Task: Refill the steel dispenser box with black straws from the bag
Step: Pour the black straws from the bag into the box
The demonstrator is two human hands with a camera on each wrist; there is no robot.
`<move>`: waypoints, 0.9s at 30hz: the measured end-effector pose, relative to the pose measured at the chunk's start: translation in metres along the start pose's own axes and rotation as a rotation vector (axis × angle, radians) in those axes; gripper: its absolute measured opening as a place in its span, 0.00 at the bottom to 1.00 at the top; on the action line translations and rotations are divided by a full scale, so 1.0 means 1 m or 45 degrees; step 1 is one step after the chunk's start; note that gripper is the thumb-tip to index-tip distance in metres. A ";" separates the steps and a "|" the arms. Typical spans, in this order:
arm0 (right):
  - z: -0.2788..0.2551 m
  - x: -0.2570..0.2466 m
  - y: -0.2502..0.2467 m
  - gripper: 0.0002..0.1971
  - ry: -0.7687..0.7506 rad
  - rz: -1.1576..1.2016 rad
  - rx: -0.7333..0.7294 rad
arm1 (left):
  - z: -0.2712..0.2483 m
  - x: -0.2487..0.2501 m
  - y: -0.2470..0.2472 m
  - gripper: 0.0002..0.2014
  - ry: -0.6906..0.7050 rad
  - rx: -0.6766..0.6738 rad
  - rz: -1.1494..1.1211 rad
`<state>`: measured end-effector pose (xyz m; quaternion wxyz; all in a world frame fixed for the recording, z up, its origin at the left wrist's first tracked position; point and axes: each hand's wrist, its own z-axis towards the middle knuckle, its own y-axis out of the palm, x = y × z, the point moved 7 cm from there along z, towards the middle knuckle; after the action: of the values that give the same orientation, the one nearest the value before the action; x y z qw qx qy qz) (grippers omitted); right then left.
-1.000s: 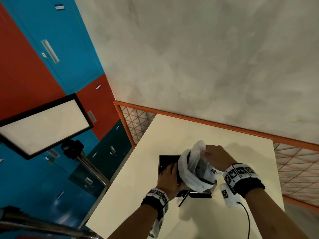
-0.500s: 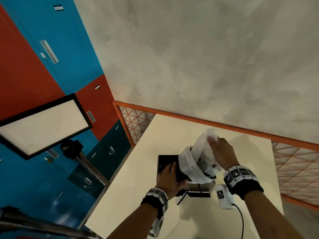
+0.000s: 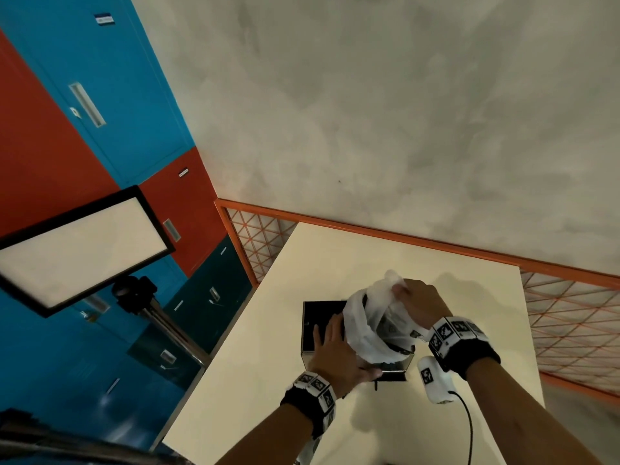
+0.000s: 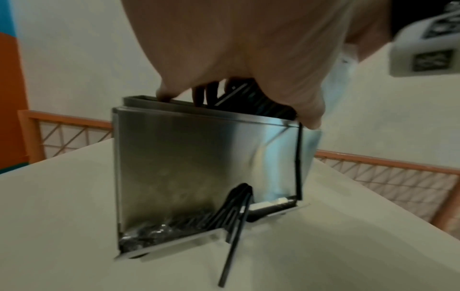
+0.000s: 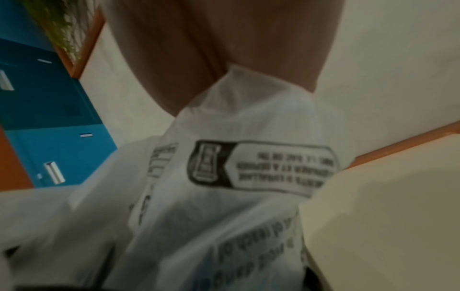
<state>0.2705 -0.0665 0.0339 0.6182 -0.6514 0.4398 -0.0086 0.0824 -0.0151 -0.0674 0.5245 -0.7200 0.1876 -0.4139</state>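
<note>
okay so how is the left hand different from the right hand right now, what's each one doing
The left hand rests on top of the steel dispenser box, fingers over its rim; the right hand pinches the white bag. The left sits lower and nearer the person, the right higher and farther. Both wear marker wristbands.

We see soft, even indoor light, and a bright lamp panel (image 3: 80,250) glows at the left. Faint shadows lie on the table (image 3: 335,263). The head view bends strongly at its edges. Both wrist views are blurred; the steel box (image 4: 199,167) shows pale glare.
</note>
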 end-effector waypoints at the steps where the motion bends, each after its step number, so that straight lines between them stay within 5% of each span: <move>1: 0.002 0.003 -0.002 0.16 0.029 0.034 0.030 | -0.001 0.007 0.003 0.62 -0.009 0.002 0.008; 4: 0.002 0.005 -0.003 0.17 0.069 0.087 0.043 | 0.001 0.021 0.005 0.63 -0.048 0.045 0.039; 8: 0.000 0.006 -0.006 0.19 0.103 0.157 0.068 | 0.008 0.027 0.013 0.51 -0.092 -0.010 0.157; 21: -0.001 0.007 -0.043 0.19 0.132 0.427 0.288 | 0.066 -0.005 -0.023 0.32 0.160 -0.088 -0.147; 27: -0.011 -0.015 -0.038 0.22 0.034 0.357 0.184 | 0.058 -0.021 -0.007 0.37 0.096 -0.072 -0.307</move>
<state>0.2760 -0.0724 0.0758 0.6526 -0.5373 0.5329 0.0377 0.1148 0.0378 -0.0755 0.4429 -0.7358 0.1310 -0.4952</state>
